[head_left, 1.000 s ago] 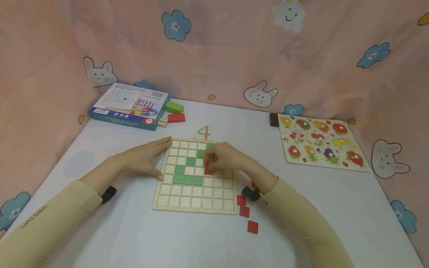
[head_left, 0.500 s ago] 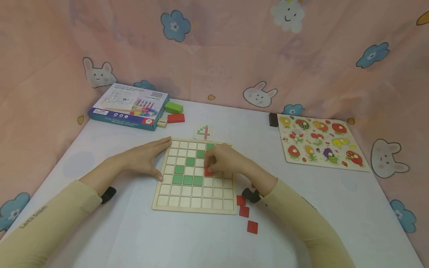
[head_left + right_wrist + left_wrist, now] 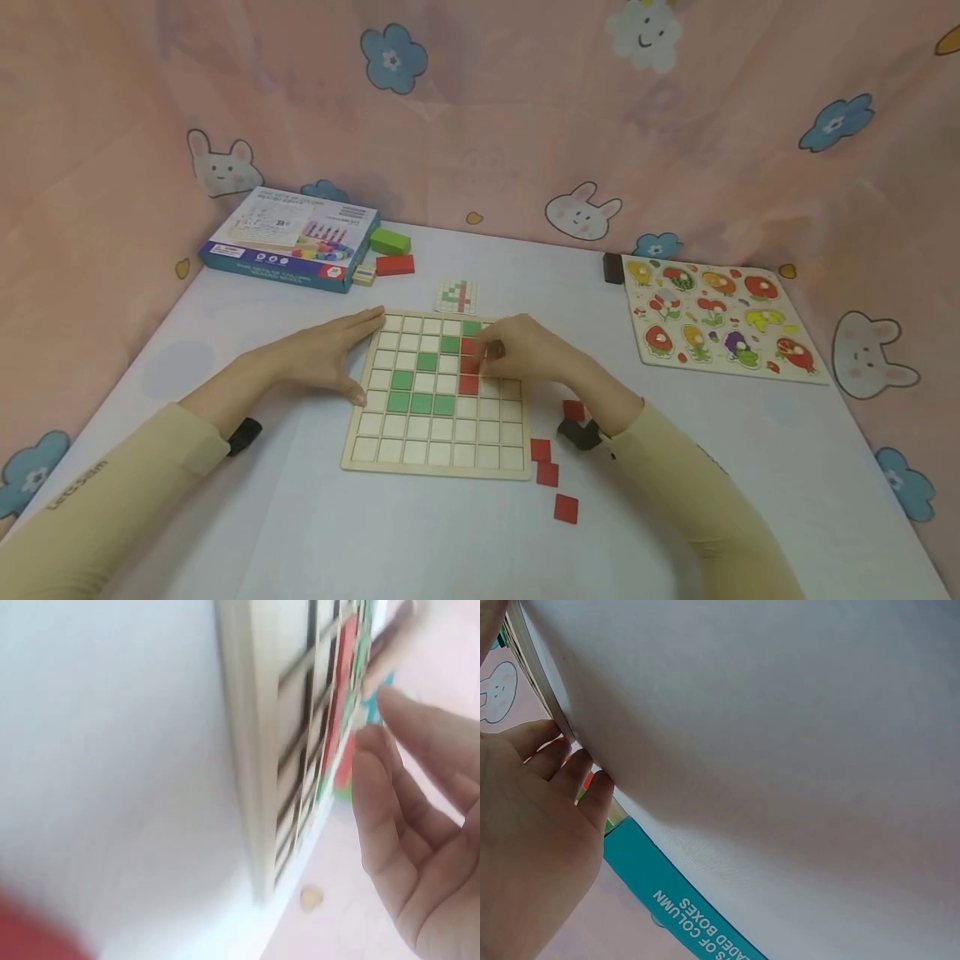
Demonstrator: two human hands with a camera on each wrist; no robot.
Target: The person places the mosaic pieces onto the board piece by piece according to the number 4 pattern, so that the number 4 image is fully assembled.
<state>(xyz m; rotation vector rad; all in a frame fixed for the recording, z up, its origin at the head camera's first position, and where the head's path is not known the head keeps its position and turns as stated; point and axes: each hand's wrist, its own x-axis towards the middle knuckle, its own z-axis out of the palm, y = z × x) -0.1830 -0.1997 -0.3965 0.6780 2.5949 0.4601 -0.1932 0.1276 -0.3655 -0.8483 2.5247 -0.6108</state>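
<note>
A wooden grid board (image 3: pixel 435 473) lies on the white table. Green square tiles (image 3: pixel 421 404) fill some of its cells in a stepped line, and a column of red square tiles (image 3: pixel 468 385) stands beside them. Over the upper right of the board hovers my right hand (image 3: pixel 525 350), its fingers bent but apart from the thumb. Nothing shows between those fingertips (image 3: pixel 371 769) in the right wrist view. My left hand (image 3: pixel 315 354) rests against the board's left edge, thumb and fingers spread. Several loose red tiles (image 3: pixel 566 508) lie right of the board.
Behind the board sits a small pattern card (image 3: pixel 456 297). At the back left are a blue-and-white box (image 3: pixel 288 237), a green block (image 3: pixel 390 242) and a red block (image 3: pixel 394 264). A fruit puzzle board (image 3: pixel 727 321) and a black block (image 3: pixel 612 268) lie at the back right.
My right hand has let go of a red tile in the board and moved slightly right, uncovering the red column and another loose red tile. The left hand stays in place.
</note>
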